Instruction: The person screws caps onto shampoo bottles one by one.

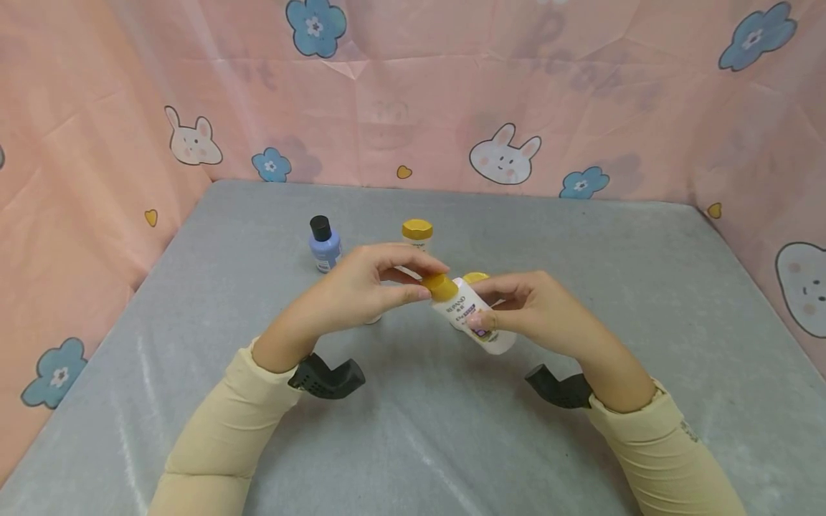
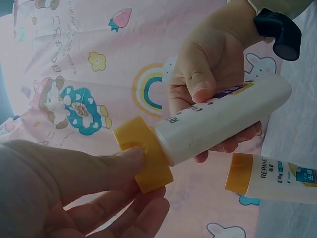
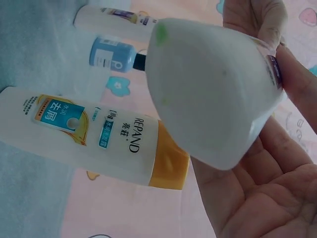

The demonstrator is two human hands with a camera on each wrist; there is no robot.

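A white shampoo bottle (image 1: 480, 322) with a yellow cap (image 1: 441, 287) is tilted above the table, its cap end up and to the left. The thumb and fingers of my left hand (image 1: 361, 290) pinch the cap from both sides. My right hand (image 1: 538, 312) grips the bottle's body, thumb over the label. In the left wrist view the cap (image 2: 148, 161) meets the top of the bottle (image 2: 223, 121). The right wrist view looks onto the bottle's white base (image 3: 208, 94), which hides the cap.
Close behind the right hand stands another white bottle (image 3: 114, 139) with a yellow cap (image 1: 476, 277). Farther back are a similar bottle (image 1: 417, 231) and a blue bottle (image 1: 325, 248) with a black cap. Part of a white object (image 1: 373, 320) shows beneath the left hand. A patterned pink curtain (image 1: 413, 107) borders the table.
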